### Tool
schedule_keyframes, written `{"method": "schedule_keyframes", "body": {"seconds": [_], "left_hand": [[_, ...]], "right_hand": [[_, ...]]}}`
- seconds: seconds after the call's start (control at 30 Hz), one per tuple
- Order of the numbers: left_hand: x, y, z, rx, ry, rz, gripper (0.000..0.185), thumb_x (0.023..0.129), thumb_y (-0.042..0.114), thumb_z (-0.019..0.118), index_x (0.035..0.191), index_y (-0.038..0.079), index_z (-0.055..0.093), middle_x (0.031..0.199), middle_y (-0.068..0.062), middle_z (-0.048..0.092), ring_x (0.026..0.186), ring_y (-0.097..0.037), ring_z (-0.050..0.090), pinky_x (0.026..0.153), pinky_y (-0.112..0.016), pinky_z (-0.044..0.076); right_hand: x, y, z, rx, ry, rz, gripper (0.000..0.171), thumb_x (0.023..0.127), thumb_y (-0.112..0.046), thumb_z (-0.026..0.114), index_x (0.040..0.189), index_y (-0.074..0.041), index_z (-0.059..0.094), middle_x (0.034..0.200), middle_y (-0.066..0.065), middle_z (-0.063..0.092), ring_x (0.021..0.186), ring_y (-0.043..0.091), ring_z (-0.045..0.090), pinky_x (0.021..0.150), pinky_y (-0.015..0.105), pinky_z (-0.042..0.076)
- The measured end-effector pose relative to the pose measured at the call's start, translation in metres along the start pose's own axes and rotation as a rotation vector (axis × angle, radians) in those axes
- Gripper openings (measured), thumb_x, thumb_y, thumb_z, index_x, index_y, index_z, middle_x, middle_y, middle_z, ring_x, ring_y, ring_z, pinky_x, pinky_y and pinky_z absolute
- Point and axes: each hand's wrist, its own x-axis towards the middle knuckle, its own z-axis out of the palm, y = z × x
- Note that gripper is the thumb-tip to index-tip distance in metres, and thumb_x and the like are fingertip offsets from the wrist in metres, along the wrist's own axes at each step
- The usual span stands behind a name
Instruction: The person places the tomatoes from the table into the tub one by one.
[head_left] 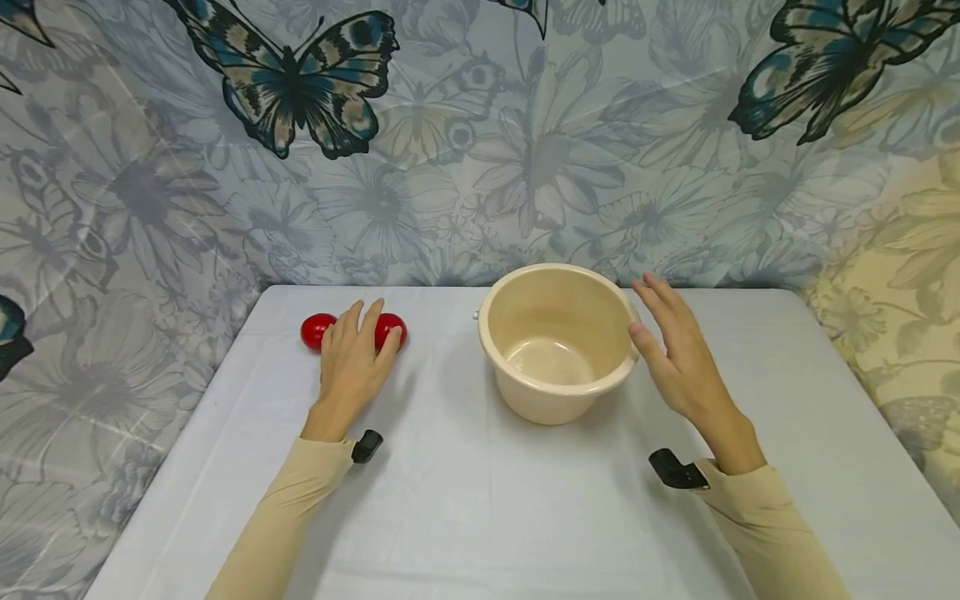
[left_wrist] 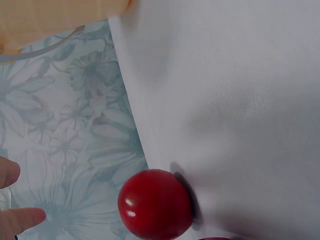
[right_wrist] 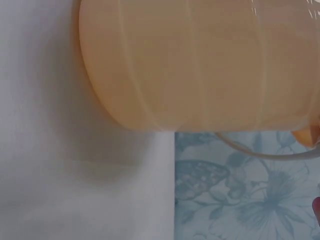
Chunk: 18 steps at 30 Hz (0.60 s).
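Observation:
Two red balls lie near the table's far left: one left of my left hand, the other against its thumb side. That hand lies flat between them with fingers straight and grips neither. The left wrist view shows one ball whole, with fingertips off to the left of it. A beige plastic tub stands empty at the table's middle. My right hand is open beside its right rim, thumb close to the wall. The tub's side fills the right wrist view.
A white cloth covers the table. A curtain printed with flowers and butterflies hangs right behind the far edge. A thin wire handle hangs off the tub. Black camera mounts sit on both wrists.

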Motion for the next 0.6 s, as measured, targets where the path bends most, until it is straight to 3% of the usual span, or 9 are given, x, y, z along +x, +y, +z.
{"method": "schedule_keyframes", "body": {"seconds": [0.6], "left_hand": [[-0.006,-0.013,-0.011,-0.011,-0.075,-0.017,0.058,0.101,0.039,0.049,0.149,0.008,0.04,0.154,-0.026,0.035,0.14,-0.046,0.034,0.119,-0.062,0.021]], "right_hand": [[-0.001,-0.006,0.012,0.027,-0.029,-0.052,0.05,0.104,-0.026,0.048,0.152,-0.013,0.04,0.161,0.012,0.032,0.152,0.035,0.021,0.118,0.066,0.019]]}}
